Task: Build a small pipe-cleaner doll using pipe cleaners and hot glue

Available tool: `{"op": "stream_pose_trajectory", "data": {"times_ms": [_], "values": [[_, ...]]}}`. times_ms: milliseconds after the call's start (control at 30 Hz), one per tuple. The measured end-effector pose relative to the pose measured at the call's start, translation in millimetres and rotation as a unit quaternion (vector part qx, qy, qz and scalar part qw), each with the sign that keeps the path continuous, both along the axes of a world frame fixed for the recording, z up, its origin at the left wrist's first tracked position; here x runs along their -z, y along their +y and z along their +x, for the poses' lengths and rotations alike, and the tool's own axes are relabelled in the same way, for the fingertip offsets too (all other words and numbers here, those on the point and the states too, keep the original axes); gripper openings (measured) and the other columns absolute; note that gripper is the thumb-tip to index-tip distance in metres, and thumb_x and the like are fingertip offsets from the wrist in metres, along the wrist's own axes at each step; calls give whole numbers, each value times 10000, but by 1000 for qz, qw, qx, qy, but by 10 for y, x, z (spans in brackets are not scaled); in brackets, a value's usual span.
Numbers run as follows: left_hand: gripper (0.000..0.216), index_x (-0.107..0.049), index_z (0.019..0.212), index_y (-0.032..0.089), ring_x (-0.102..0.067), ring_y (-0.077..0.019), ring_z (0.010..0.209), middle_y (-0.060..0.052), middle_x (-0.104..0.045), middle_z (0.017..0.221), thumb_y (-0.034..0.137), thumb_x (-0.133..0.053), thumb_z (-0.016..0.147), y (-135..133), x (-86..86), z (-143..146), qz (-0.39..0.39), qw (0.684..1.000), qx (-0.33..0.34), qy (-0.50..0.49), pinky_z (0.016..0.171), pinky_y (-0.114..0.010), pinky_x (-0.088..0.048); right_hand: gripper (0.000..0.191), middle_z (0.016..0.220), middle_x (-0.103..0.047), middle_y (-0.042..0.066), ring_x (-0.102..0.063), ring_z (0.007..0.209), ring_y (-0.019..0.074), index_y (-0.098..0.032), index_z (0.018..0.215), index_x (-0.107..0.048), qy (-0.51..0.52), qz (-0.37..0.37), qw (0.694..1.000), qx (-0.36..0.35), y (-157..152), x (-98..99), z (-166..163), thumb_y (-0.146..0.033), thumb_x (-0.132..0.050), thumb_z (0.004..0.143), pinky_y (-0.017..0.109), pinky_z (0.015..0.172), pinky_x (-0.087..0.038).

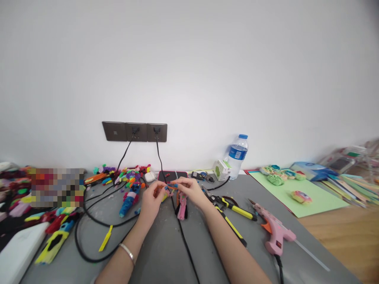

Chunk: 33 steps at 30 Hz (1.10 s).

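Observation:
My left hand [150, 202] and my right hand [192, 191] meet over the middle of the grey table. Fingers of both are pinched on a small thin orange piece [171, 185] between them; it looks like pipe cleaner, but its detail is too small to make out. Just under my right hand lies a fuzzy pink figure [182, 208] with black parts. Left of my left hand is a blue fuzzy figure [128, 202] with pink on it. A black cable [185, 240] runs beneath my hands.
Pliers with yellow-black handles [241, 211] and a pink glue gun [276, 234] lie right, near a water bottle [237, 156] and green paper [318, 197]. Looped cable [85, 256], a yellow tag [106, 238], colourful fuzzy pieces [133, 173] and a white box [25, 248] lie left.

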<state>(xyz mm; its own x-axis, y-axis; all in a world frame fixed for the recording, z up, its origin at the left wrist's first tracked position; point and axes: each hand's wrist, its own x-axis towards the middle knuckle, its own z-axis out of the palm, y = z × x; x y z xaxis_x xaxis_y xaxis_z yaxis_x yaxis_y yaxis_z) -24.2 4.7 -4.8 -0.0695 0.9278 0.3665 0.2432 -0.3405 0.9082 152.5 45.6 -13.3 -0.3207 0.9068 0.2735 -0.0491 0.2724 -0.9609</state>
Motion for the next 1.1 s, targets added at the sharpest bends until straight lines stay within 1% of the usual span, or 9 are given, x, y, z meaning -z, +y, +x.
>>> {"op": "stream_pose_trajectory", "data": {"times_ms": [100, 200, 267, 367, 500, 633, 800, 1000, 1100], "values": [[155, -643, 794, 183, -640, -191, 708, -34, -670, 770, 332, -617, 760, 20, 17, -11, -9, 999, 14, -41, 614, -259, -481, 270, 791, -701, 44, -579, 613, 124, -169, 896, -774, -22, -2, 999, -37, -32, -19, 1, -400, -711, 770, 247, 575, -473], [192, -639, 847, 184, -660, -195, 733, -36, -672, 797, 341, -659, 739, 32, 41, -13, -28, 995, 18, -97, 622, -265, -505, 276, 786, -709, 41, -603, 630, 139, -167, 929, -756, -14, -29, 999, -39, -51, -38, -6, -381, -721, 758, 258, 590, -477], [276, -620, 931, 188, -668, -191, 742, -39, -679, 831, 351, -696, 721, 37, 42, -10, -39, 988, 12, -151, 625, -265, -514, 272, 743, -690, 21, -601, 611, 134, -174, 940, -729, 4, -49, 999, -23, -44, -35, -10, -355, -740, 737, 244, 559, -460], [434, -554, 1041, 200, -687, -202, 792, -73, -698, 951, 390, -738, 698, 42, 14, -4, -62, 964, 12, -257, 621, -273, -529, 255, 669, -633, -14, -582, 571, 120, -182, 823, -670, 58, -78, 995, 21, -12, -16, -14, -358, -787, 679, 218, 506, -431], [522, -512, 1080, 224, -697, -198, 808, -75, -682, 1040, 387, -778, 662, 51, -14, 2, -75, 933, 17, -352, 626, -283, -549, 337, 676, -623, -21, -614, 610, 126, -184, 725, -612, 150, -132, 979, 40, -2, -41, -23, -395, -843, 600, 235, 573, -481], [410, -588, 984, 190, -680, -181, 780, -63, -681, 938, 371, -776, 668, 52, 33, 34, -80, 953, 47, -288, 623, -271, -553, 364, 655, -626, -34, -616, 591, 108, -188, 735, -597, 198, -179, 964, 9, -60, -118, -35, -375, -868, 580, 216, 581, -486], [295, -626, 923, 180, -665, -188, 802, -58, -678, 866, 315, -748, 691, 1, 67, 98, -46, 980, 98, -167, 657, -278, -560, 366, 703, -663, -14, -613, 583, 99, -177, 784, -595, 153, -177, 970, -60, -116, -139, -63, -395, -846, 630, 209, 570, -481], [141, -674, 855, 183, -669, -192, 777, -59, -688, 856, 275, -677, 749, -46, 24, 80, 0, 995, 63, -77, 695, -299, -563, 331, 643, -618, -28, -519, 522, 70, -169, 746, -577, 83, -130, 984, -85, -122, -105, -77, -402, -805, 690, 176, 494, -390], [114, -688, 769, 187, -668, -198, 744, -50, -692, 807, 289, -691, 717, -31, 18, 69, 0, 995, 45, -91, 673, -297, -561, 343, 667, -607, -21, -489, 518, 81, -177, 769, -582, 57, -105, 989, -89, -114, -100, -76, -454, -774, 706, 193, 472, -368]]}}
